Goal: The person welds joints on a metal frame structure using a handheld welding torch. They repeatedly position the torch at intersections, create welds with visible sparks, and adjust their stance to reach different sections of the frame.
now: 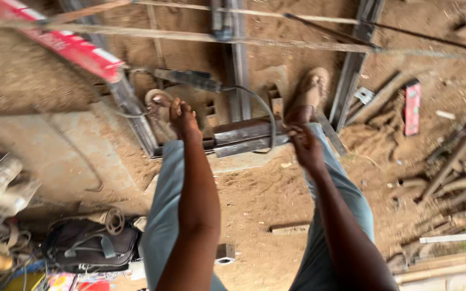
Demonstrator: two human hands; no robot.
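Workshop floor of sandy earth, near to far: one black fabric bag toward its lower left edge, one small square steel tube offcut between two grey-trousered legs, then two bare arms reaching forward. Right hand is clenched on one curved grey cable at the end of two dark steel bars lying crosswise by two sandalled feet; left hand hovers above them, its grip blurred beyond telling. Step in hand, by judgement: positioning the cable at the bars, calling next for a steady hold; beyond lie one red spirit level and one red-and-white board.
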